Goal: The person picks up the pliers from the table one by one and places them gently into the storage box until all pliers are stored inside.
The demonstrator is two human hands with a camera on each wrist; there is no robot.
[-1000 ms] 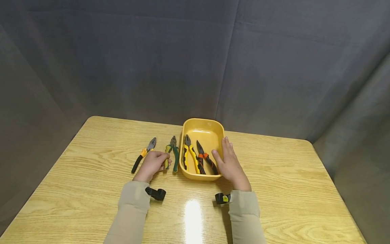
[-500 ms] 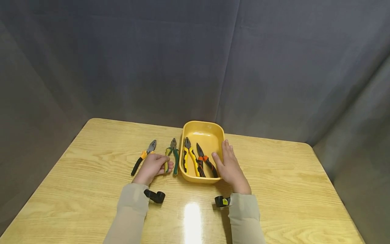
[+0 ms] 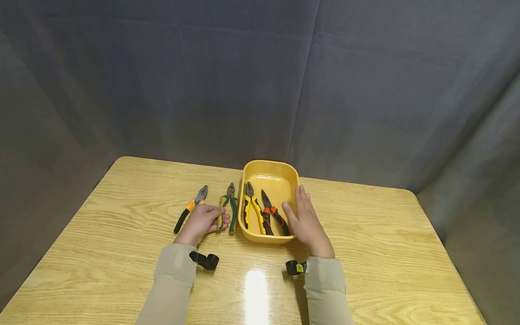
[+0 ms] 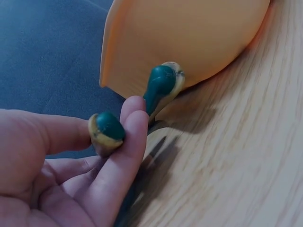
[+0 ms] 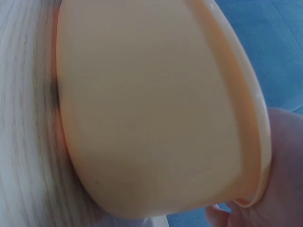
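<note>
My left hand [image 3: 201, 221] pinches the left handle of a pair of green-and-yellow combination pliers [image 3: 233, 212] between thumb and fingers. In the left wrist view the handle ends point at the camera, the pinched handle [image 4: 108, 132] nearest; the metal head is mostly hidden. Just right of these pliers stands a yellow plastic box [image 3: 271, 238]. Inside it lie yellow-and-black pliers [image 3: 255, 208] and orange-and-black long-nose pliers [image 3: 271, 213]. My right hand [image 3: 307, 223] rests against the box's right wall, fingers straight along the outside and thumb over the rim.
Orange-and-black pliers [image 3: 183, 220] lie on the wooden table [image 3: 101, 253], left of my left hand and partly behind it. Grey curtains [image 3: 203, 90] hang behind the table and at both sides. A bright reflection shows on the tabletop in front of the box.
The head view has shifted slightly. More of my left fingertips show beside the pinched handle of the green-and-yellow pliers. The box and my right hand stay nearly in place.
</note>
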